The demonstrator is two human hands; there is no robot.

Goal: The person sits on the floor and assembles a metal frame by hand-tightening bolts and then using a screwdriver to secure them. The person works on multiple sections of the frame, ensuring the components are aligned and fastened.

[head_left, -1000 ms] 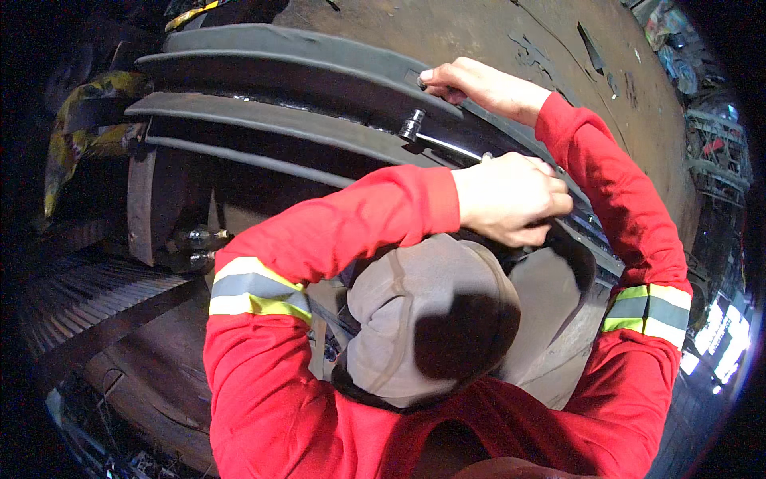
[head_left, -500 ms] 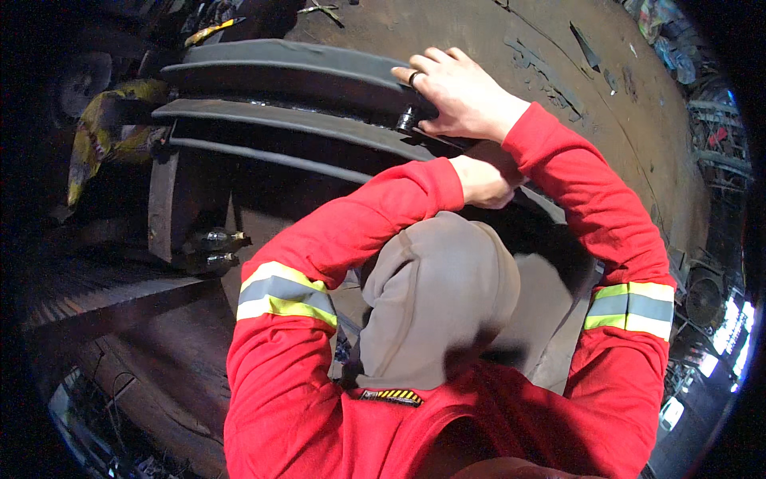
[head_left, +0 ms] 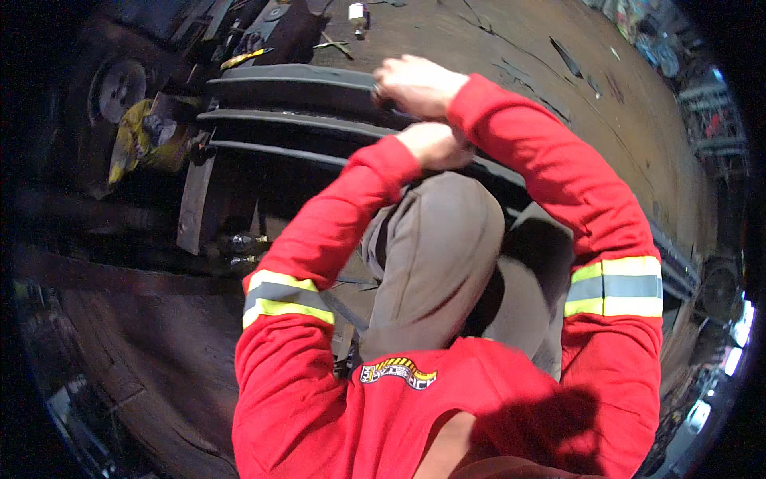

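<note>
A curved, dark metal piece with several parallel ridges (head_left: 299, 77) lies across in front of me. My right hand (head_left: 419, 86) is at its right end, with the fingers curled and smeared by motion. Whatever those fingers grip is hidden behind the knuckles. Nearer to me, my left hand (head_left: 437, 146) is closed just below the right wrist, at the lower ridges. Its fingertips are out of sight, and I cannot make out what they hold.
A yellow-handled tool (head_left: 246, 58) lies beyond the metal piece. Further off stands a small bottle (head_left: 357, 20). At left are a yellow cloth-like bundle (head_left: 134, 148) and a round disc (head_left: 120, 89). Two clear bottles (head_left: 246, 239) lie below the ridges, and brown flooring (head_left: 511, 40) spreads to the right.
The view has shifted, and both hands now appear further up and left. The small black cylinder seen by my right fingers is now out of sight, and those fingers are more curled.
</note>
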